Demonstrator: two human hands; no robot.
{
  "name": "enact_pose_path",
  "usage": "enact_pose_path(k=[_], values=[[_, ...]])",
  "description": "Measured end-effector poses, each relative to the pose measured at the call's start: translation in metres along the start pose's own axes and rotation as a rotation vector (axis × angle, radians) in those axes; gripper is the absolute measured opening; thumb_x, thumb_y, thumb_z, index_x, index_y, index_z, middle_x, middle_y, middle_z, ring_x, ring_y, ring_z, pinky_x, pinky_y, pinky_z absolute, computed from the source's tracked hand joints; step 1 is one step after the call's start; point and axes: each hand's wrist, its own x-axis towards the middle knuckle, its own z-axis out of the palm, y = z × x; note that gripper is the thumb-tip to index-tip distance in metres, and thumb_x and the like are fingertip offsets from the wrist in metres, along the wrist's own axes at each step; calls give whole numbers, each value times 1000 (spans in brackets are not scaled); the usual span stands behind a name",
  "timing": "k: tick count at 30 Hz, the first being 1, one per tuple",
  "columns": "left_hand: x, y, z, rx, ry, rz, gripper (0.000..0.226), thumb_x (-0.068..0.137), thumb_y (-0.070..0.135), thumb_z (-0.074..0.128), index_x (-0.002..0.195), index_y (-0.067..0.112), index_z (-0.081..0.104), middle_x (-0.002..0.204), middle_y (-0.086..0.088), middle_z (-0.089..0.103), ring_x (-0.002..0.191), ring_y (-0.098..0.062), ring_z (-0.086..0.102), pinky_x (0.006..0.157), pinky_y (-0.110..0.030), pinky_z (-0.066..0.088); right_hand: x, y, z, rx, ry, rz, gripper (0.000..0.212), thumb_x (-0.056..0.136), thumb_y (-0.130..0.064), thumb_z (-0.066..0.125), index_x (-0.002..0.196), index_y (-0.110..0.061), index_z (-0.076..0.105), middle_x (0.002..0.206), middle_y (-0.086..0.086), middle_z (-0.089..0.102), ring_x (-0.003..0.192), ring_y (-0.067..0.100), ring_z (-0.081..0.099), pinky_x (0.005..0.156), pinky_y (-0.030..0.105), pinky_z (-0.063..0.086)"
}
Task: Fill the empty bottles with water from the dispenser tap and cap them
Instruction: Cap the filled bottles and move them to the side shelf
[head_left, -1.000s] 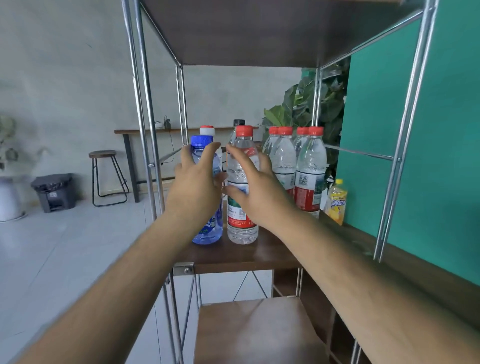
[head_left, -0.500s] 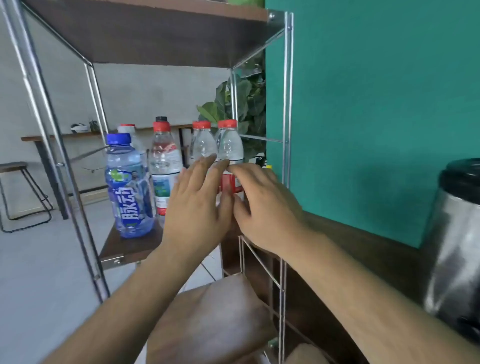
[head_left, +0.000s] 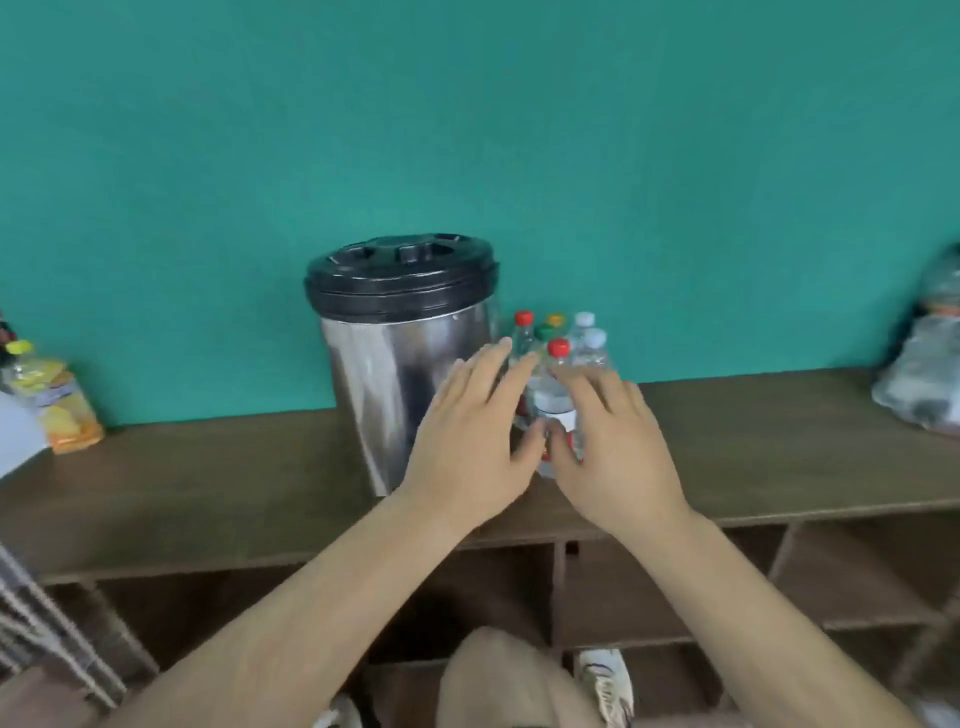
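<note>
A steel water dispenser (head_left: 395, 374) with a black lid stands on the wooden counter (head_left: 753, 447) against the teal wall. Just right of it is a cluster of several small clear bottles (head_left: 558, 374) with red, green, yellow and white caps. My left hand (head_left: 467, 441) and my right hand (head_left: 613, 447) hover side by side in front of the cluster, fingers straight and spread, holding nothing. They hide the lower parts of the bottles. The dispenser's tap is hidden behind my left hand.
A yellow-labelled juice bottle (head_left: 57, 410) stands at the counter's far left. A crumpled clear plastic bag (head_left: 924, 384) lies at the far right. Open cubbies (head_left: 857, 582) run under the counter. A metal rack leg (head_left: 31, 623) shows at lower left.
My view has swung right from the metal shelf of filled bottles to the counter with the dispenser. Both hands moved with it, still empty and together, and now hover before the small bottles.
</note>
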Motion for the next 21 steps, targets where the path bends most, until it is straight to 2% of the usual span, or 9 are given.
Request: enact_pose_path(k=[2,4,8,11,13,15,17,19,21], values=[[27,17,32,-56,-35,29,66,101,42,58,160,22,35,168,-5,29,154,-24,29,125,-31,10,3,33,-3,-56,-16,61,58,92,-19,69,148,-14,54,139,16,56,120,41,55,102,54,48],[51,25,63,-104,-110,11,70,100,41,60,161,24,31,170,-7,23,155,-27,26,128,-37,18,14,62,-2,-124,-69,124,60,93,-21,66,151,-17,49,143,19,52,124,41,53,105,52,46],[87,15,117,-91,-240,-135,72,99,41,58,161,33,23,170,-15,11,154,-36,24,123,-45,30,49,107,17,-229,-209,210,64,98,-28,56,158,-30,35,155,21,37,138,42,43,111,49,40],[105,5,149,-95,-308,-209,73,99,41,58,161,39,20,164,-18,17,147,-40,32,118,-47,36,81,128,41,-247,-297,231,65,99,-28,54,159,-37,30,154,23,32,138,43,42,108,50,41],[113,0,169,-92,-338,-242,74,98,41,60,161,40,20,156,-18,24,139,-41,40,115,-47,38,101,140,58,-203,-354,238,66,96,-26,57,157,-37,34,154,23,30,135,45,43,106,53,43],[117,-2,183,-131,-326,-261,73,95,35,64,157,39,26,152,-18,26,129,-42,48,108,-47,44,113,151,74,-102,-394,239,66,93,-22,60,155,-34,39,147,22,34,127,46,47,103,53,47],[119,-4,196,-199,-273,-262,69,90,26,70,151,34,38,152,-17,26,120,-43,54,99,-48,51,118,160,88,15,-407,234,61,92,-16,62,150,-29,45,130,18,38,108,45,56,94,48,51],[120,-7,205,-252,-227,-255,68,85,20,75,146,32,46,149,-14,29,114,-41,57,91,-48,54,120,167,99,76,-385,226,56,90,-10,62,142,-27,49,119,13,36,86,42,62,81,43,53],[120,-11,210,-287,-216,-260,70,82,18,80,142,33,47,141,-10,31,107,-39,58,85,-44,55,120,172,106,108,-345,226,53,88,-10,64,136,-28,50,115,10,35,78,39,61,79,44,56]])
